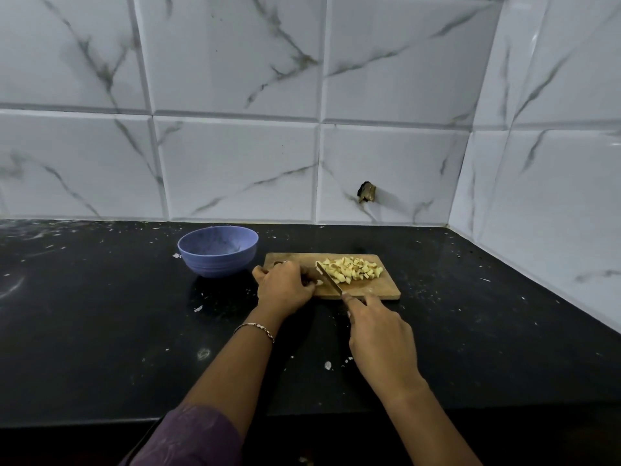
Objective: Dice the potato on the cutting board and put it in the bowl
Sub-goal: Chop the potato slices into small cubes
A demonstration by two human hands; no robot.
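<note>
A small wooden cutting board [386,290] lies on the black counter, with a pile of pale yellow diced potato [353,269] on its middle and right part. My left hand [285,287] rests on the board's left end with curled fingers over a small piece of potato [319,282] that is mostly hidden. My right hand [379,334] grips the handle of a knife [329,279]; its blade slants across the board between my left hand and the pile. An empty blue bowl [218,252] stands just left of the board.
The black counter [100,331] carries scattered pale scraps and smears. White marble-look tiled walls rise behind and to the right, forming a corner. A broken hole [367,192] shows in the back wall above the board.
</note>
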